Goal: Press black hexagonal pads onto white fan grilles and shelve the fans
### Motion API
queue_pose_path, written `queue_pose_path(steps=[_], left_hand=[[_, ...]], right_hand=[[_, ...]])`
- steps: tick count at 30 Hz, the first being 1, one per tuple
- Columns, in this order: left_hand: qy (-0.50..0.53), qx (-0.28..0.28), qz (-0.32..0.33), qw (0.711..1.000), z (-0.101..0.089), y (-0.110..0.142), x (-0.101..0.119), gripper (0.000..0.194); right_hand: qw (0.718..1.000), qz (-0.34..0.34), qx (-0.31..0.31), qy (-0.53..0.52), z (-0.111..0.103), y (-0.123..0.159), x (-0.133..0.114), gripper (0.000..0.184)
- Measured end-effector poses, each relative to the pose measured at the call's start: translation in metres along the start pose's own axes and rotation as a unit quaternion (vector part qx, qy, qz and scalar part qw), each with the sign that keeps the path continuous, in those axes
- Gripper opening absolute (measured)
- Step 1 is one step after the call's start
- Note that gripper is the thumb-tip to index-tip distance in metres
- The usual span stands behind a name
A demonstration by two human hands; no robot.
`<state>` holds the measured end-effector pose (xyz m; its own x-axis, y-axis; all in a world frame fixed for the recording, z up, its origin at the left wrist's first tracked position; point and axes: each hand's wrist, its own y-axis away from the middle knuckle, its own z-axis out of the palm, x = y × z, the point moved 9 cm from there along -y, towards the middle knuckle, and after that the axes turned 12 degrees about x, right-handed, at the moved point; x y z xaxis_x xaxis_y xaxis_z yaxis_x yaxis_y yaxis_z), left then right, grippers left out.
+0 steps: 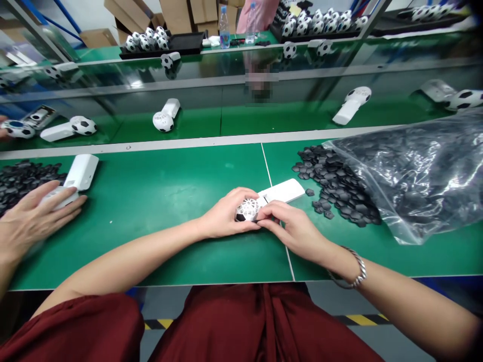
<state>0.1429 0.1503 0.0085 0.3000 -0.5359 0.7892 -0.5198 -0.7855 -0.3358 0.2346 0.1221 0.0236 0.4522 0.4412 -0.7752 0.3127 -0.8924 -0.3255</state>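
My left hand (230, 213) is wrapped round the ball-shaped head of a white handheld fan (284, 191), whose flat handle points to the upper right. An openwork white grille (249, 207) faces up on the head, with a black patch at its lower left. At the head's right edge, my right hand (289, 223) pinches with thumb and forefinger. A sliver of a small black piece (258, 220) shows at those fingertips, mostly hidden. Right of the handle lies a heap of loose black pentagon pieces (339, 191).
A clear plastic bag (422, 171) of black pieces lies at the right. On the left, another person's hand (41, 211) holds a white fan beside a second black heap (26, 176). Football-patterned fans (166, 115) lie on the green belt behind; trays (188, 44) stand farther back.
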Motion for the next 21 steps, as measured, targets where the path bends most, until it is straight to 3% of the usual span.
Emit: queue_pose_path(steps=[5, 11, 17, 21], left_hand=[[-0.016, -0.047, -0.008, 0.999, 0.0, -0.004, 0.003, 0.048], [-0.015, -0.065, -0.025, 0.997, 0.0, -0.006, 0.003, 0.05], [-0.027, -0.039, -0.006, 0.999, 0.002, -0.004, 0.005, 0.045], [-0.045, -0.038, -0.011, 0.998, 0.003, -0.004, 0.004, 0.042]], right_hand=[[0.995, -0.086, -0.023, 0.044, -0.01, -0.003, -0.01, 0.009], [0.979, -0.186, -0.05, 0.068, 0.003, -0.006, -0.015, 0.013], [0.98, -0.184, -0.043, 0.063, 0.007, -0.009, -0.015, 0.008], [0.988, -0.137, -0.047, 0.055, 0.007, -0.016, -0.012, 0.007]])
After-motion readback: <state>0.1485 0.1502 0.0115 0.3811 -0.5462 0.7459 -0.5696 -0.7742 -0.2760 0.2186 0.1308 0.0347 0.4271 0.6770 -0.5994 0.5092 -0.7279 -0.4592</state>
